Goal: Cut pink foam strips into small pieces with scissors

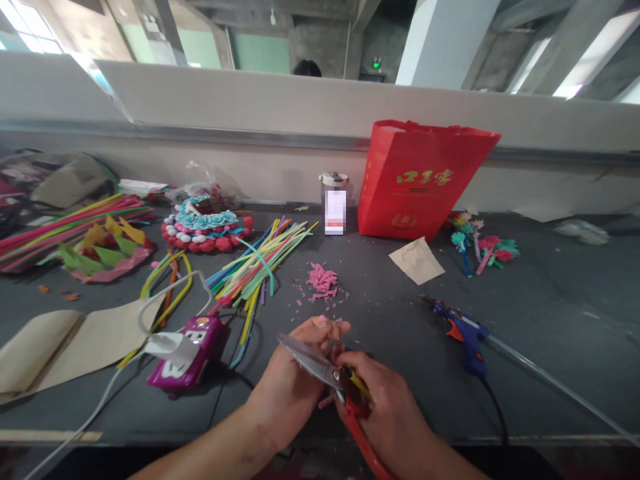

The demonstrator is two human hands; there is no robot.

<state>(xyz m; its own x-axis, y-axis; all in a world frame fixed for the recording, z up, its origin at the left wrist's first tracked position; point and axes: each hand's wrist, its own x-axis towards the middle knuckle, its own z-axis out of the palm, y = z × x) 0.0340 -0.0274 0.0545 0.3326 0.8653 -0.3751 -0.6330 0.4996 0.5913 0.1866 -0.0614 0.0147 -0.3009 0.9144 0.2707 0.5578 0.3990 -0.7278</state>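
Note:
Near the table's front edge, my right hand (387,397) is closed around the red handle of a pair of scissors (313,360). Their metal blades point up and left, passing in front of my left palm. My left hand (287,383) has its thumb and fingers pinched together, with a small pink piece (323,319) at the tips; my fingers partly hide it. Below the blades, a short pink stem end (326,402) shows between the hands. Just beyond them lies a loose pile of pink clippings (323,280), with crumbs scattered around it.
Colourful fuzzy stems (270,260) lie left of the clippings, behind a purple power strip (187,353). On the right are a blue glue gun (470,340) and small craft flowers (493,250). A red paper bag (425,180) and a lidded cup (334,179) stand at the back.

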